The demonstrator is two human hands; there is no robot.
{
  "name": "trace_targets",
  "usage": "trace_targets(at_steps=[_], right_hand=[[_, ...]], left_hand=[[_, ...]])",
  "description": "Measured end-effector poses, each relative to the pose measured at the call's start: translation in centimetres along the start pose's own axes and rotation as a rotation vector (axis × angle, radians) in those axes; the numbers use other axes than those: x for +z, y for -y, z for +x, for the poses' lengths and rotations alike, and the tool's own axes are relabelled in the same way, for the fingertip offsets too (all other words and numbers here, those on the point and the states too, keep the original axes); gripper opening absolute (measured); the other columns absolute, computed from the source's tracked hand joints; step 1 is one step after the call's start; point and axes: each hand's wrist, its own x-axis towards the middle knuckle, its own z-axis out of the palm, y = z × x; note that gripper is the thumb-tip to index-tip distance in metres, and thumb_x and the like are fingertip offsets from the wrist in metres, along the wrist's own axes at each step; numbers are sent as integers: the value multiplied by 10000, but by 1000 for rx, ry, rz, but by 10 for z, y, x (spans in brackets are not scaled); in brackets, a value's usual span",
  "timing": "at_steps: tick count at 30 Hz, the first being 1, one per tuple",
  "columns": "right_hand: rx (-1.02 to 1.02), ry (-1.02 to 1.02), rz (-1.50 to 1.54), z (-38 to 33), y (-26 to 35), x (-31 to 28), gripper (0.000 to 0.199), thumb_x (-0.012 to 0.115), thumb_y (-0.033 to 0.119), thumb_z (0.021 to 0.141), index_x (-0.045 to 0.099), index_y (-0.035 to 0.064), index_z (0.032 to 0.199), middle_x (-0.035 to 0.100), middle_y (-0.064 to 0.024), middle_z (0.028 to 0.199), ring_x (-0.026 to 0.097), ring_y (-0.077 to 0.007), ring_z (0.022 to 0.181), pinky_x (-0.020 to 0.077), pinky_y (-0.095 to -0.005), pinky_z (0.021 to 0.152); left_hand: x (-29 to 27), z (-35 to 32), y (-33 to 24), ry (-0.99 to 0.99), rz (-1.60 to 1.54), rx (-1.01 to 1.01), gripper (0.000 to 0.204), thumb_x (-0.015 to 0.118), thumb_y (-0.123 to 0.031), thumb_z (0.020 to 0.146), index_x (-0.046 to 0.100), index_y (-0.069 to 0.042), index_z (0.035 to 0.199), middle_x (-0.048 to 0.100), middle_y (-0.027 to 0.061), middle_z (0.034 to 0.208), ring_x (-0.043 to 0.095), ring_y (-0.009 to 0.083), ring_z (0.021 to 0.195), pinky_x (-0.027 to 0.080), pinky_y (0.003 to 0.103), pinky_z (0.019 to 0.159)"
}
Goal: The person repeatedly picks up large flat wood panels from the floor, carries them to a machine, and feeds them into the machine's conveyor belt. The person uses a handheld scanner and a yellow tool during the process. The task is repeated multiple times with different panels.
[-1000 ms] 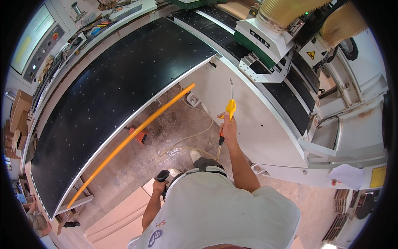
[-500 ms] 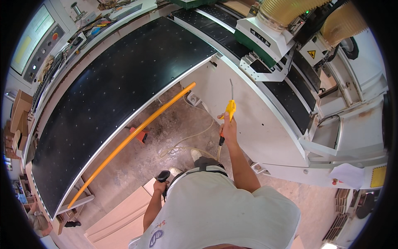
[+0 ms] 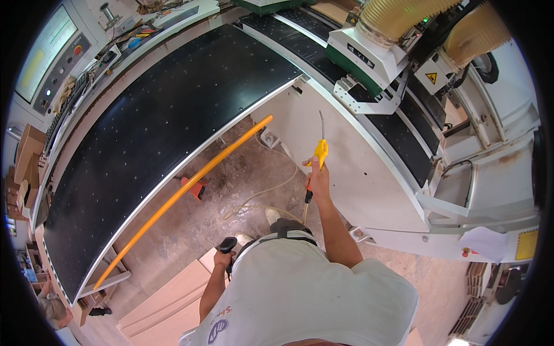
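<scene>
My right hand (image 3: 318, 177) grips a yellow air blow gun (image 3: 321, 151) with a thin bent metal nozzle. The nozzle points away from me, in front of the pale side panel of the machine. A pale hose (image 3: 305, 213) runs down from the gun's orange and black fitting. Low beside my waist, my left hand (image 3: 222, 259) is closed around a black handheld device (image 3: 228, 245) that looks like a barcode scanner; its lower part is partly hidden by the fingers. Ahead and left lies a black machine table (image 3: 167, 98) dotted with small points.
An orange rail (image 3: 184, 187) runs along the table's near edge. A red-orange foot pedal (image 3: 197, 189) sits on the floor under it. Wooden boards (image 3: 173, 300) lie by my left side. The machine head (image 3: 363, 60) stands at upper right, a control panel (image 3: 57, 66) at upper left. Another person (image 3: 55, 308) is at far lower left.
</scene>
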Motion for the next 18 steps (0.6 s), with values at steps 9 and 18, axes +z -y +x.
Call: trace_targets(at_steps=[9,18], right_hand=[[12,34,-50,0,-1,-3,449,433,465,1045,537,29,1032,569,-49,839,460,-94,388,389,-253,352],[-1,-22,-25,-4,0,2,443,459,460,1027,578,36,979,425,11,533,431,-111,353,354,-268,367]], left_hand=[[4,5,6,-27,6,28,506,810,-394,667,742,-13,992,749,161,880,733,284,852,561,380,820],[3,6,6,10,47,4,541,798,-438,668,747,6,975,746,185,930,726,304,918,555,385,852]])
